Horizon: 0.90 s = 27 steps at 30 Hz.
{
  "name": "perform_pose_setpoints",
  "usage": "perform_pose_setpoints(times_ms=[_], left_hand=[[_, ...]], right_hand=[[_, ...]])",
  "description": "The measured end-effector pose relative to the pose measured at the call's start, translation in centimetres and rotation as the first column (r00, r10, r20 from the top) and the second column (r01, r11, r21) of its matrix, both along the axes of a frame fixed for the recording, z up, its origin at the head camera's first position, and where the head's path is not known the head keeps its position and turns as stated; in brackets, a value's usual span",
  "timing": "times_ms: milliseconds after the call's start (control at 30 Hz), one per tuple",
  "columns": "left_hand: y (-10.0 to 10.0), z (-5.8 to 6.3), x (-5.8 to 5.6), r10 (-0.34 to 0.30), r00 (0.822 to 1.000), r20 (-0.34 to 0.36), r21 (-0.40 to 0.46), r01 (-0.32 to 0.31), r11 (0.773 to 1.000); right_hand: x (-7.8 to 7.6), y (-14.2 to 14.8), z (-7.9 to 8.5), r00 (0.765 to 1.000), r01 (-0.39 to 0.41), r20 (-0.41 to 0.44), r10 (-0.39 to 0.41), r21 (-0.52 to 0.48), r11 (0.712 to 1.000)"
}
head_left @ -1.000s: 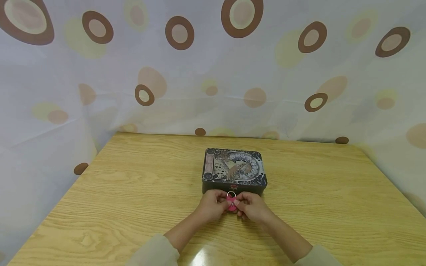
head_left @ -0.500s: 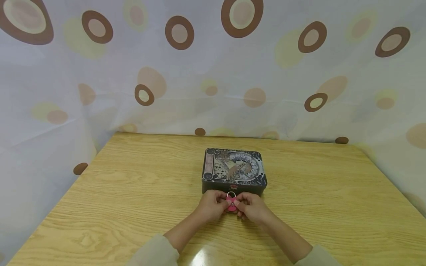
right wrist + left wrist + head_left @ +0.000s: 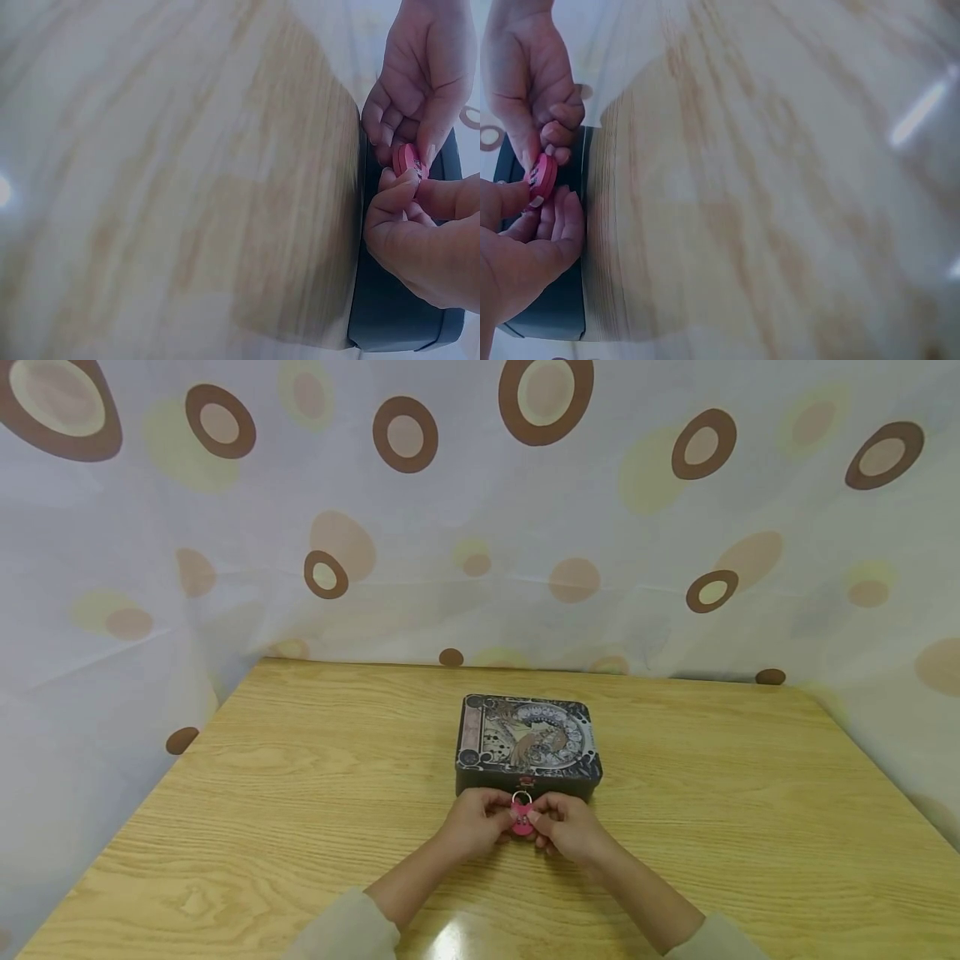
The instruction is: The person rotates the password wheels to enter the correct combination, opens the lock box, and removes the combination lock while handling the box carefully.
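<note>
A pink combination padlock (image 3: pixel 522 820) with small number dials and a silver shackle is at the front of a dark tin box (image 3: pixel 480 782) with an illustrated lid. Its shackle overlaps the box's front clasp (image 3: pixel 527 782) in the head view. My left hand (image 3: pixel 474 823) pinches the padlock's left side, thumb on its face near the dials. From the other side my right hand (image 3: pixel 573 829) pinches it between thumb and fingers. Both wrist views show the padlock (image 3: pixel 543 180) edge-on between the two hands, in front of the box's dark side (image 3: pixel 394 315).
The box stands on a wood-grain table (image 3: pixel 300 793), its lid down. Behind and at both sides hangs a pale cloth (image 3: pixel 420 527) with brown, peach and yellow oval prints.
My left thumb has shifted slightly left on the padlock's face, so more of the dials shows. The right hand, padlock and box have stayed in place.
</note>
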<state>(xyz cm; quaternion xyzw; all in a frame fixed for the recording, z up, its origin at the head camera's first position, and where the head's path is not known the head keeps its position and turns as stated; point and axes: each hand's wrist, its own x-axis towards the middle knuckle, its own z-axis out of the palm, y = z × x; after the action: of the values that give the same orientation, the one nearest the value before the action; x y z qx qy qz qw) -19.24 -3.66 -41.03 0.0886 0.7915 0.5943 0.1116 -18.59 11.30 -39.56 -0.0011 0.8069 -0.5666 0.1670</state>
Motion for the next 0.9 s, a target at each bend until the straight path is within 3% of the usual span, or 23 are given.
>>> perform_pose_setpoints(times_ms=[400, 700, 900], left_hand=[[0.12, -0.14, 0.15, 0.005, 0.999, -0.045, -0.003, -0.005, 1.000], [0.15, -0.20, -0.11, 0.012, 0.999, -0.037, 0.012, -0.011, 1.000], [0.14, 0.07, -0.04, 0.014, 0.999, -0.045, -0.022, -0.015, 1.000]], right_hand=[[0.03, -0.08, -0.21, 1.000, 0.009, -0.010, -0.009, -0.006, 1.000], [0.04, -0.26, -0.37, 1.000, 0.023, -0.019, -0.023, -0.013, 1.000], [0.09, -0.26, -0.42, 0.999, 0.006, -0.033, -0.006, -0.010, 1.000]])
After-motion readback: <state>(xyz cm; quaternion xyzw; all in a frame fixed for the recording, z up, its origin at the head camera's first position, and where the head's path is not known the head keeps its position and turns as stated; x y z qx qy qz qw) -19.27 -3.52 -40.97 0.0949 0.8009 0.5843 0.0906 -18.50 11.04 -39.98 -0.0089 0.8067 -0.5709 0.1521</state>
